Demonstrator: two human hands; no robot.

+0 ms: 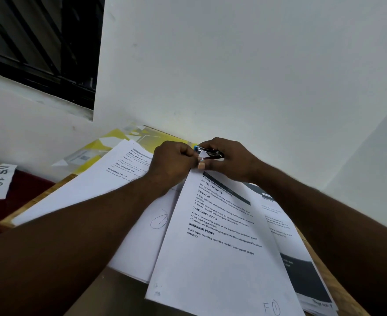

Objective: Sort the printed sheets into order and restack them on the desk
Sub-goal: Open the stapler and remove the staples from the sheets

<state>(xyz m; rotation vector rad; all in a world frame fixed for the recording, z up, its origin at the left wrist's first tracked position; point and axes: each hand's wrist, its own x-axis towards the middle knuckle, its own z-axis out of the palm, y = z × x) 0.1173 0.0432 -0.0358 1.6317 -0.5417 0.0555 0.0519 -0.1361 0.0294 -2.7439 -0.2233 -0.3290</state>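
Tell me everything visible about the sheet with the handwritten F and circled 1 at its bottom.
The sheet is white paper, lying askew on top of other sheets on the wooden desk. A dark header bar tops black printed text with headings such as TASK GOAL and REQUIRED PROPS. The left hand pinches its top corner, which appears to sit in the mouth of a stapler gripped by the right hand.

yellow folder | WS 10 label on maroon surface | barred window upper left | stapler
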